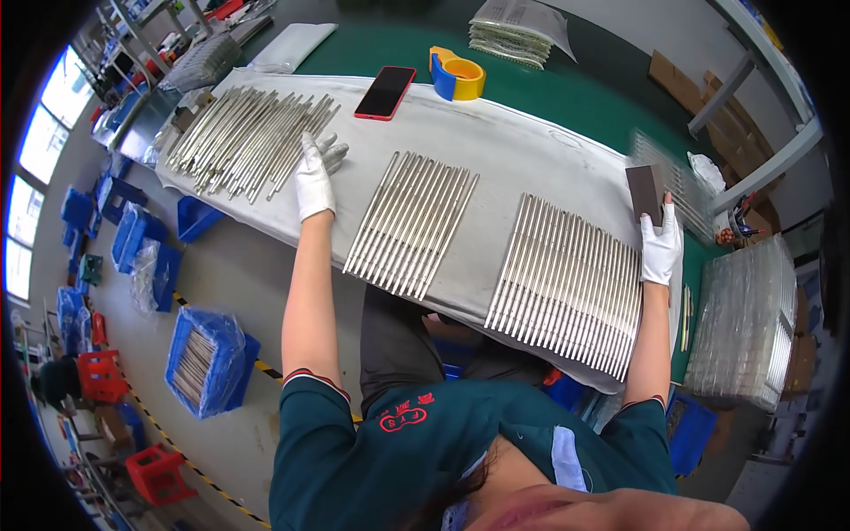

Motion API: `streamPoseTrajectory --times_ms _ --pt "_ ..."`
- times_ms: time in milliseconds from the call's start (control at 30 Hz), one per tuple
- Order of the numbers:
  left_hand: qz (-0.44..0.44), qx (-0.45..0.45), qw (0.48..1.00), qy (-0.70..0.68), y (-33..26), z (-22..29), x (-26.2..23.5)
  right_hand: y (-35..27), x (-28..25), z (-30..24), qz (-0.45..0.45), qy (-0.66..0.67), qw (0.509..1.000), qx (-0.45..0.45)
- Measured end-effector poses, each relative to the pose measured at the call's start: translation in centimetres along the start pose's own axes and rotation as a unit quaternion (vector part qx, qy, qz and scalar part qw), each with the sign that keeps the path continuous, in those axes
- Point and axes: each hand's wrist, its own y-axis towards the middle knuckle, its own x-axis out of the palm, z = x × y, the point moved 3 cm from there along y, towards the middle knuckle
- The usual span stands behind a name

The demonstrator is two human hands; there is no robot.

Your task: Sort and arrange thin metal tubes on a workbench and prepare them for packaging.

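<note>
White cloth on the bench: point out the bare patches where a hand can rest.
Bare white cloth lies beyond the middle row of metal rods, right of the red phone. A narrow strip separates that row from the right rod row. The loose rod pile by the left hand is crowded.

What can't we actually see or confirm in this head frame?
- Left hand fingers: at the loose rod pile's edge; whether they hold a rod is unclear.
- Right hand: holds a dark block; its underside is hidden.
- Stack of clear trays: contents too blurred by fisheye rim.
- Blue bin: parts too small to identify.
</note>
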Motion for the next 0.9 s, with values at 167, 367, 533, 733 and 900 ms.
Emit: streamPoseTrajectory --times_ms 167,367,533,733,900 --pt "0.003 0.003 1.0 0.0 0.07 -0.11 -0.06 -0.08 0.01 0.11 0.0 -0.002 1.0 0.005" --pt "0.001 -0.001 1.0 -0.003 0.26 -0.35 -0.11 -0.09 -0.05 -0.11 0.006 0.0 1.0 -0.005" --pt "-0.001 0.003 1.0 -0.005 0.3 -0.35 -0.14 -0.11 0.01 0.06 0.006 0.007 1.0 -0.005" --pt "-0.01 0.0 1.0 0.003 0.36 -0.41 -0.23 -0.08 0.05 0.22 0.001 -0.003 1.0 0.003" --pt "0.001 0.008 1.0 0.0 0.5 -0.53 -0.29 -0.08 -0.04 -0.2 -0.002 0.001 1.0 0.01"
